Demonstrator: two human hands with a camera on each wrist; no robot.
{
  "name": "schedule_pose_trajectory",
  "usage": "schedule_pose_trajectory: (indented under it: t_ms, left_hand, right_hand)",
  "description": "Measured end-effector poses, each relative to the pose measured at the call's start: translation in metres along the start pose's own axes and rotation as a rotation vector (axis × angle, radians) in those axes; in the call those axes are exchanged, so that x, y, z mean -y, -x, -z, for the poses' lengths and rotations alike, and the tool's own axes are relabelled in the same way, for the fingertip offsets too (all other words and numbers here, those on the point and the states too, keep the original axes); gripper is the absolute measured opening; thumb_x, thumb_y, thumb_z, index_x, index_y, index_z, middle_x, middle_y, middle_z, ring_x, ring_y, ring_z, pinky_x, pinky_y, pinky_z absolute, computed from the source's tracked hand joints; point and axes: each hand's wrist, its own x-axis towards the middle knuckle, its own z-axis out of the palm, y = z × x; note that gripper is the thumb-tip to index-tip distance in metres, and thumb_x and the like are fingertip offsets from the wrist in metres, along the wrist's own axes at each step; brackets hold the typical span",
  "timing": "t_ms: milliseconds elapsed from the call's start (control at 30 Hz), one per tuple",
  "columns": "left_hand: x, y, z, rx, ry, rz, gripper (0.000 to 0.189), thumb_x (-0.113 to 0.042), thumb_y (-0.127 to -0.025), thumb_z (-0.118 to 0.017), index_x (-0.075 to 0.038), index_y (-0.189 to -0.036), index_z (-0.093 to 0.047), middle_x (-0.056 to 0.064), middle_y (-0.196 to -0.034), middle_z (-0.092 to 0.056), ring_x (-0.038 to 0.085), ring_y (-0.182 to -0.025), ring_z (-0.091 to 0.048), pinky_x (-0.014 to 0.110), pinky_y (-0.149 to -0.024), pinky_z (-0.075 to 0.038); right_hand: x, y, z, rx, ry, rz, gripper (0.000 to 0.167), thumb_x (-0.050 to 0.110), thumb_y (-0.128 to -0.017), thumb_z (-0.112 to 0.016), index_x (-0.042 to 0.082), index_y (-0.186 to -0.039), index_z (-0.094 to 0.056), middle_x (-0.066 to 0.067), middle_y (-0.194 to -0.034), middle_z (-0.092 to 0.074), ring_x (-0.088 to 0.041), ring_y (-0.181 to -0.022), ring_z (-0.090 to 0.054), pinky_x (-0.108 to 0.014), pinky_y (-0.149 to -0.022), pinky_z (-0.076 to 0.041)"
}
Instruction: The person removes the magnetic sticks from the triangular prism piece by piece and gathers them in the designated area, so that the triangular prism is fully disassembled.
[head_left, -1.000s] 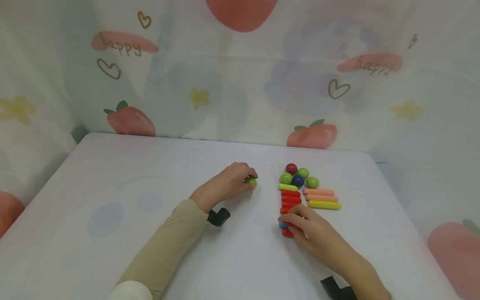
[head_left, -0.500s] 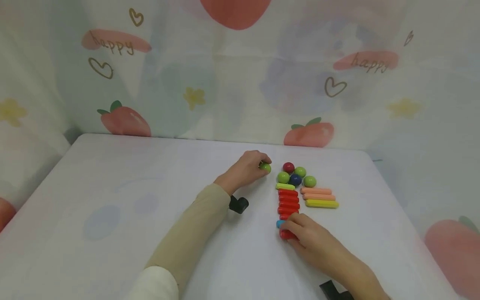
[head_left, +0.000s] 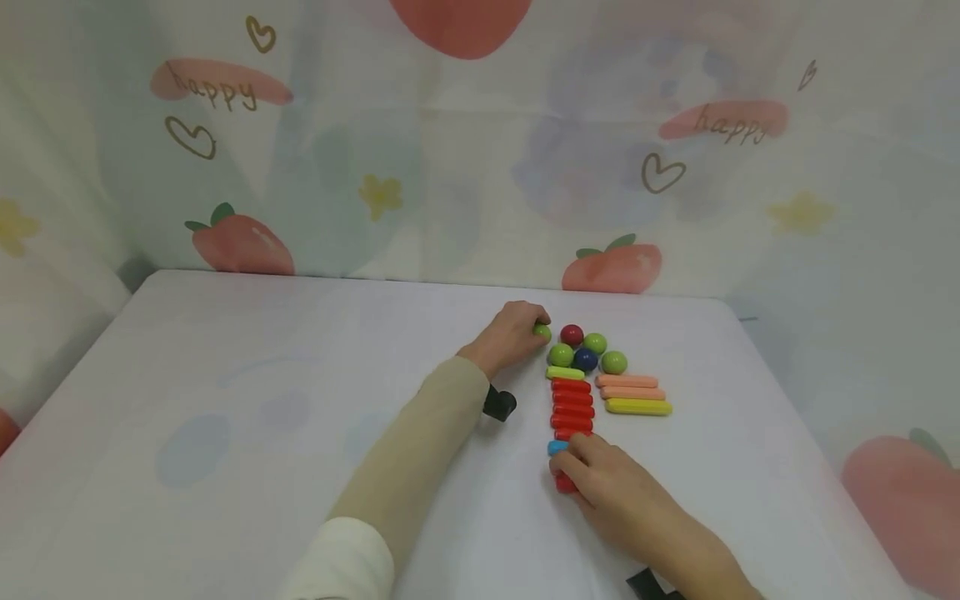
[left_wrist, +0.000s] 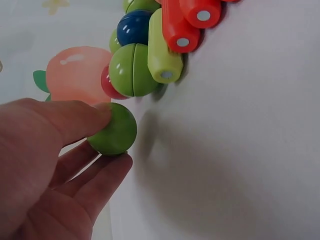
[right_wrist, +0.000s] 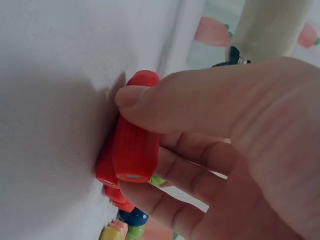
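Observation:
A glossy green ball [head_left: 543, 332] sits between the thumb and fingers of my left hand [head_left: 513, 333], just left of a dark red ball [head_left: 572, 335]. In the left wrist view the held green ball [left_wrist: 117, 131] is pinched close to several other balls. My right hand [head_left: 615, 496] pinches a red ridged stick [right_wrist: 135, 147] at the near end of a column of red sticks [head_left: 572, 411]. A blue stick [head_left: 557, 447] pokes out beside its fingers, mostly hidden. Topping the column is a short lime-green stick [head_left: 565, 372].
Green balls [head_left: 614, 362] and a dark blue ball [head_left: 585, 359] cluster beyond the column. Right of it lie peach sticks [head_left: 628, 381] and a yellow stick [head_left: 639, 407]. The white table [head_left: 225, 358] ends at a printed cloth backdrop [head_left: 450, 167].
My left hand has carried the green ball right and farther away, up to the ball cluster. The right hand has drawn its red stick slightly nearer, away from the blue one.

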Motion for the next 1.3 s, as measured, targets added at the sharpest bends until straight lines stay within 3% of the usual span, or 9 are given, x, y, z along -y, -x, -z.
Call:
schedule_pose_trajectory:
  t_ms: [200, 500, 900, 1067, 1300]
  left_hand:
    - [-0.003, -0.003, -0.003, -0.022, -0.010, 0.009, 0.034, -0.016, -0.099, -0.060, -0.007, -0.132, -0.061, 0.005, -0.125, -0.063, 0.016, -0.109, -0.057, 0.026, -0.101, -0.051]
    - [0.000, -0.001, -0.008, -0.041, 0.029, 0.050, 0.037, -0.015, -0.098, -0.063, -0.010, -0.135, -0.058, 0.005, -0.132, -0.062, 0.016, -0.111, -0.057, 0.027, -0.102, -0.051]
    - [0.010, 0.008, 0.004, -0.109, 0.065, 0.061, 0.038, -0.021, -0.102, -0.054, -0.013, -0.139, -0.052, 0.009, -0.139, -0.056, 0.019, -0.117, -0.054, 0.033, -0.105, -0.050]
    - [0.007, 0.031, 0.017, -0.150, -0.011, -0.026, 0.041, -0.021, -0.101, -0.056, -0.015, -0.142, -0.050, 0.007, -0.144, -0.050, 0.020, -0.126, -0.054, 0.032, -0.107, -0.048]
    - [0.003, 0.082, 0.037, -0.223, -0.142, -0.186, 0.052, -0.023, -0.099, -0.061, -0.014, -0.147, -0.044, 0.007, -0.149, -0.047, 0.021, -0.136, -0.047, 0.031, -0.108, -0.047]
  right_hand:
    - [0.003, -0.002, -0.002, -0.017, 0.048, -0.014, 0.039, 0.016, -0.077, -0.085, 0.021, -0.109, -0.065, 0.009, -0.092, -0.051, -0.006, -0.085, -0.047, -0.022, -0.074, -0.055]
    - [0.002, -0.005, -0.003, -0.092, 0.060, -0.018, 0.036, 0.021, -0.071, -0.090, 0.025, -0.098, -0.065, 0.010, -0.087, -0.049, -0.005, -0.080, -0.046, -0.018, -0.069, -0.051]
    - [-0.005, -0.007, 0.009, -0.038, -0.017, -0.101, 0.037, 0.025, -0.074, -0.088, 0.024, -0.104, -0.066, 0.009, -0.094, -0.056, -0.005, -0.087, -0.053, -0.023, -0.077, -0.058]
    - [-0.011, -0.007, 0.022, -0.100, -0.014, -0.083, 0.036, 0.021, -0.074, -0.088, 0.020, -0.104, -0.067, 0.006, -0.095, -0.059, -0.006, -0.087, -0.055, -0.026, -0.076, -0.060]
    - [-0.018, -0.015, 0.038, -0.260, -0.048, -0.029, 0.037, 0.012, -0.076, -0.086, 0.011, -0.107, -0.066, -0.004, -0.104, -0.064, -0.019, -0.097, -0.063, -0.034, -0.077, -0.061]
